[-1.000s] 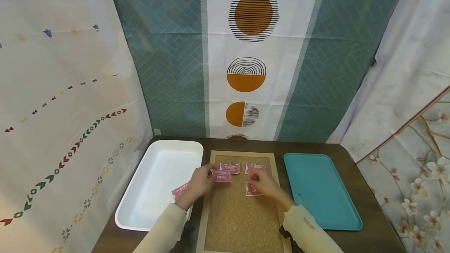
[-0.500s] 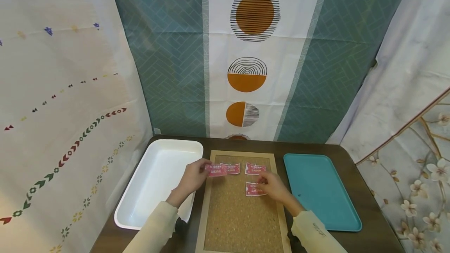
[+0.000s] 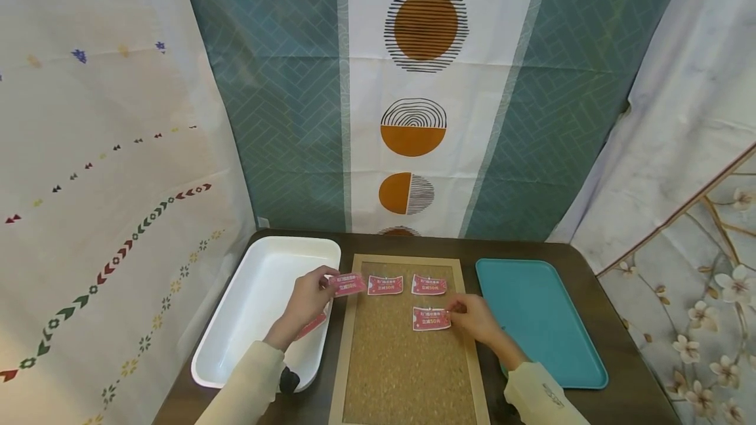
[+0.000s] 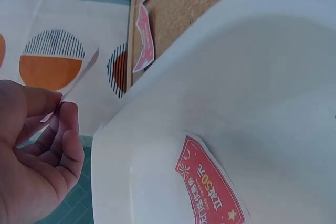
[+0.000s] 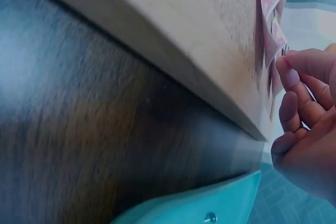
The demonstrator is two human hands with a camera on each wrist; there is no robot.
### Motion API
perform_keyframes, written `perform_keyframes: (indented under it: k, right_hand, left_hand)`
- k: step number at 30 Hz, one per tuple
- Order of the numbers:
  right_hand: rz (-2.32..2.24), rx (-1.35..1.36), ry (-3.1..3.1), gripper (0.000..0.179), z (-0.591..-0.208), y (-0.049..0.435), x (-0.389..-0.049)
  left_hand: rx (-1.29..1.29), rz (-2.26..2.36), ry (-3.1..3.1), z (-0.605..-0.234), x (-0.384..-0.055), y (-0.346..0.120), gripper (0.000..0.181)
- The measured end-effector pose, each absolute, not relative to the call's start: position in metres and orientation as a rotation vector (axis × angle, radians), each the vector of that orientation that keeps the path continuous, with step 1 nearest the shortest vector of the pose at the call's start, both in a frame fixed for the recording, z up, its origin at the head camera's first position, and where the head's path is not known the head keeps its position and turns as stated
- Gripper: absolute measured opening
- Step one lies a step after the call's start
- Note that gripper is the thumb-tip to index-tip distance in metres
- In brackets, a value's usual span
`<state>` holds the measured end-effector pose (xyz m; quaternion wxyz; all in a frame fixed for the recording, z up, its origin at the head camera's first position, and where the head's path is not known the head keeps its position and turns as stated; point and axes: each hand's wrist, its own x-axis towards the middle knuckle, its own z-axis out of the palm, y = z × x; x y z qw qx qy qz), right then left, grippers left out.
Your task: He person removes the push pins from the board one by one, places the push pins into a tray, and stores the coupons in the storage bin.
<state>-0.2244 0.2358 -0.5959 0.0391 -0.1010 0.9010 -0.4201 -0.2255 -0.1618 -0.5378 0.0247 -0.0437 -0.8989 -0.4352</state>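
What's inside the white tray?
A red coupon lies in the white tray. Anything beneath that coupon is covered, and the left hand and sleeve hide part of the tray from the head view.

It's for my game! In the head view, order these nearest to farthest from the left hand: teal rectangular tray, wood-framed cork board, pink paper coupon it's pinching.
1. Pink paper coupon: in the left hand.
2. Wood-framed cork board: to its right.
3. Teal rectangular tray: farther right, past the board.
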Motion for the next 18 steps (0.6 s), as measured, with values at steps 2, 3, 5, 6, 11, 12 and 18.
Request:
perform_keyframes:
  k: [2, 3, 5, 6, 11, 12, 18]
  right_hand:
    - [-1.309, -0.295, 2.748, 0.003, -0.596, 0.239, -0.224]
    - [-1.321, -0.299, 2.745, 0.004, -0.596, 0.241, -0.223]
    - [-1.331, -0.314, 2.755, 0.004, -0.596, 0.244, -0.223]
    - [-1.337, -0.319, 2.764, 0.005, -0.596, 0.245, -0.222]
    - [-1.394, -0.271, 2.793, 0.007, -0.598, 0.253, -0.222]
    - [-1.396, -0.252, 2.804, 0.007, -0.599, 0.255, -0.222]
    - [-1.369, -0.198, 2.854, 0.006, -0.603, 0.268, -0.221]
  left_hand:
    - [-0.120, -1.349, -2.780, -0.538, -0.224, -0.165, 0.027]
    - [-0.113, -1.350, -2.781, -0.538, -0.224, -0.166, 0.027]
    - [-0.100, -1.343, -2.783, -0.538, -0.223, -0.169, 0.027]
    - [-0.091, -1.341, -2.782, -0.538, -0.222, -0.170, 0.026]
    - [-0.041, -1.312, -2.792, -0.542, -0.220, -0.179, 0.027]
    - [-0.034, -1.307, -2.792, -0.543, -0.220, -0.181, 0.028]
    - [0.000, -1.307, -2.797, -0.544, -0.218, -0.194, 0.030]
